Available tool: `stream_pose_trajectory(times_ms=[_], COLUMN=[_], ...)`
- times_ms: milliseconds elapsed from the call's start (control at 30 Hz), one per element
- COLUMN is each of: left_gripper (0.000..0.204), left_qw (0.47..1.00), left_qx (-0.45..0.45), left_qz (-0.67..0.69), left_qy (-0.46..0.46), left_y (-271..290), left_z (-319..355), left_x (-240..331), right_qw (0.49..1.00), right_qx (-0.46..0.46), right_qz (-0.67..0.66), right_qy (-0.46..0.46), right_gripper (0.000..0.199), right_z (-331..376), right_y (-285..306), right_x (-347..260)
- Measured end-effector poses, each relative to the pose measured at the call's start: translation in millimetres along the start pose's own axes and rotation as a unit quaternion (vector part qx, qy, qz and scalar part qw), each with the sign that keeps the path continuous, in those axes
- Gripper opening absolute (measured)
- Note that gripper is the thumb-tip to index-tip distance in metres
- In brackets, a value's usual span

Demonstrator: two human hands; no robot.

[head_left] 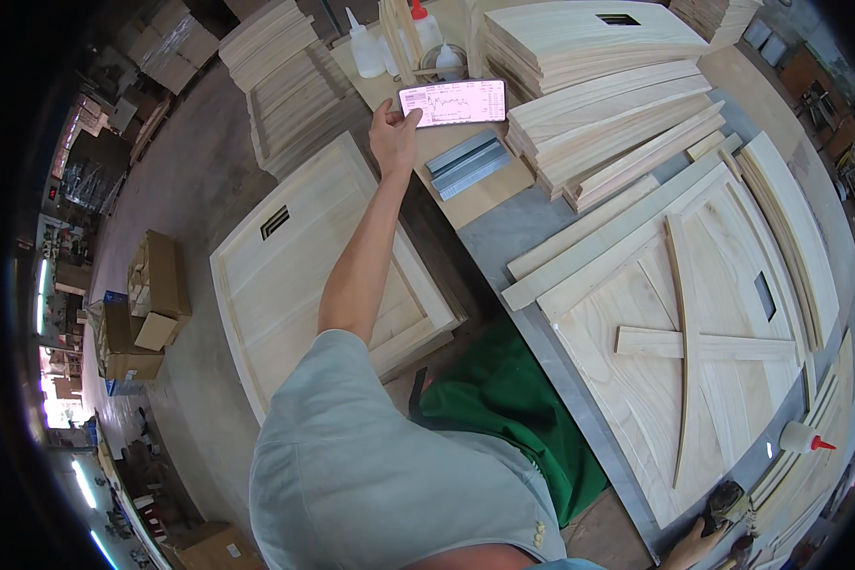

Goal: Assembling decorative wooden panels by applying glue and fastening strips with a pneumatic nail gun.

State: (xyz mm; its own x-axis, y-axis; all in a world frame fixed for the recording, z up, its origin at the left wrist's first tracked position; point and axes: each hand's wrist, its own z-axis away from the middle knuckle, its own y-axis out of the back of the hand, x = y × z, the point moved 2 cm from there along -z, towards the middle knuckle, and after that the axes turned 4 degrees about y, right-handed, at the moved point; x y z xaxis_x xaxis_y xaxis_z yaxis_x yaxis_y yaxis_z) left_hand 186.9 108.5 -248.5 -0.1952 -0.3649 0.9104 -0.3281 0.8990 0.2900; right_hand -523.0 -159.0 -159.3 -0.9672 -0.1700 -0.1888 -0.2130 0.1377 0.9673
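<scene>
My left hand (pixel 394 141) is stretched far forward at the left end of a phone (pixel 454 103) with a lit chart on its screen. The thumb lies on the phone's front edge, and the fingers are at its left side. At the lower right, my right hand (pixel 693 547) is partly cut off by the picture's edge, its fingers against a dark tool (pixel 727 500) whose kind is unclear. Beside it on the grey worktable (pixel 540 344) lies a pale wooden panel (pixel 594 328), with two crossed wooden slats (pixel 686 394) on top.
Stacked curved boards (pixel 598 119) fill the table's far side. Grey metal strips (pixel 467 163) lie below the phone, and glue bottles (pixel 366 49) stand behind it. A red-tipped bottle (pixel 800 437) is at the right. Framed panels (pixel 294 256) are stacked at my left; cardboard boxes (pixel 152 294) stand beyond.
</scene>
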Motion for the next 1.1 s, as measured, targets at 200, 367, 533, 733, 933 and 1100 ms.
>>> stream_pose_trajectory(times_ms=[200,367,533,733,933,1100], left_gripper=[0.063,0.063,0.063,0.063,0.063,0.064], left_qw=[1.0,1.0,1.0,1.0,1.0,0.999], left_qx=[0.001,-0.006,-0.02,-0.023,-0.016,-0.033], left_qz=[0.003,0.017,0.004,-0.006,0.023,0.026], left_qy=[-0.015,-0.006,-0.004,-0.009,-0.004,-0.003], left_y=[0.3,-0.4,0.0,-1.4,-2.2,-2.0], left_z=[0.2,0.6,-1.2,-3.0,-3.2,-3.7], left_x=[-0.9,-1.6,-3.4,-7.4,-9.6,-10.5], right_qw=[1.0,1.0,1.0,0.999,1.0,0.999], right_qx=[-0.005,-0.002,-0.007,-0.02,-0.012,0.034], right_qz=[-0.003,-0.004,0.005,0.004,0.018,0.019], right_qy=[0.006,-0.003,-0.003,-0.033,-0.019,-0.004], right_gripper=[0.052,0.052,0.053,0.055,0.057,0.062], right_z=[-0.9,-0.8,-1.4,-0.3,-3.2,-12.7], right_y=[-4.5,-4.0,-4.8,0.2,-11.1,-35.4], right_x=[11.0,9.8,9.7,-0.6,30.5,65.6])
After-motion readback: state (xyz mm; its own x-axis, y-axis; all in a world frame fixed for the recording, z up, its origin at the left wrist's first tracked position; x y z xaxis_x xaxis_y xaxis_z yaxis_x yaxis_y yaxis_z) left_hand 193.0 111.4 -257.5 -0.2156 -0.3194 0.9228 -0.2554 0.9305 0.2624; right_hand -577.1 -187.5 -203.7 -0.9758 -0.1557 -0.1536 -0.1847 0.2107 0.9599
